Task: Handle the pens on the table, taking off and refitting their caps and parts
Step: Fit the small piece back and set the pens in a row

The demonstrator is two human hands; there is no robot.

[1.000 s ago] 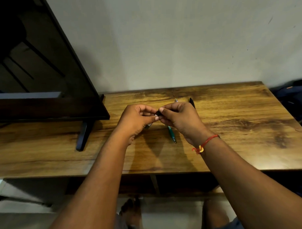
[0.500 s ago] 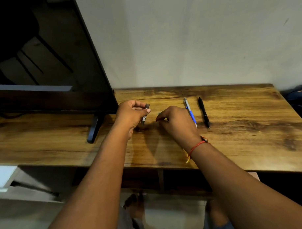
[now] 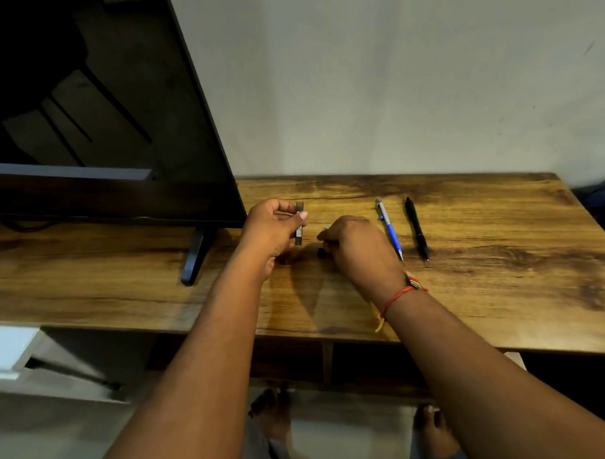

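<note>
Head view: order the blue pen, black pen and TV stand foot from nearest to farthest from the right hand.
1. Blue pen, just right of the right hand.
2. Black pen, further right.
3. TV stand foot, far left.

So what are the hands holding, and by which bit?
Left hand pinches a dark pen part near its upper end. Right hand curls round a teal pen, grip hidden.

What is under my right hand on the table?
A pale green tip pokes out past the right hand, and a small dark piece shows at its left edge on the table. Anything else beneath is covered.
</note>
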